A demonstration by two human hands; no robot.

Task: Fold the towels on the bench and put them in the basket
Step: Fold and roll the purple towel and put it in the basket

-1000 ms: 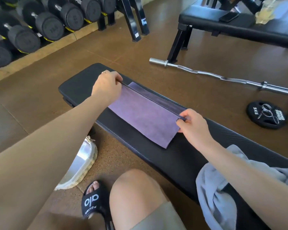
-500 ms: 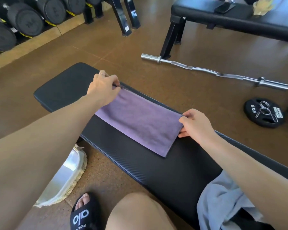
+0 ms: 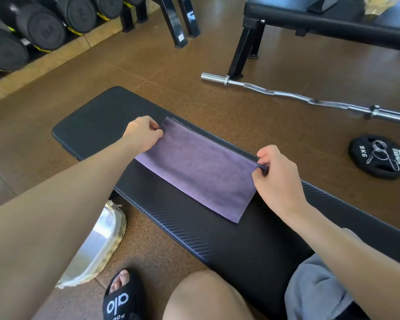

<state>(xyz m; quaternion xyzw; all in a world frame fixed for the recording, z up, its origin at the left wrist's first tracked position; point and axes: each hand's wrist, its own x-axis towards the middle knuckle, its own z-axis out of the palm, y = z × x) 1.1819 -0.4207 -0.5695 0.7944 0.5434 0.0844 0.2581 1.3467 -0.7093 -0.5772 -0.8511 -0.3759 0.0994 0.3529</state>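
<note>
Folded since the earlier frame: purple towel (image 3: 195, 168) doubled, flat along worktop (image 3: 229, 229). Long axis between hands: left hand (image 3: 143, 132) fingers pinching far-left end, right hand (image 3: 276, 174) fingers pinching right end. Equally near; basket (image 3: 95, 248) lower left.

I see a purple towel (image 3: 194, 167) on a black bench (image 3: 229, 234) with a fine diagonal weave pattern. A grey towel (image 3: 314, 294) lies near right. The floor (image 3: 252, 125) is speckled brown, the basket (image 3: 116, 229) straw-coloured with pale lining, the slide (image 3: 123, 299) black with white lettering.
</note>
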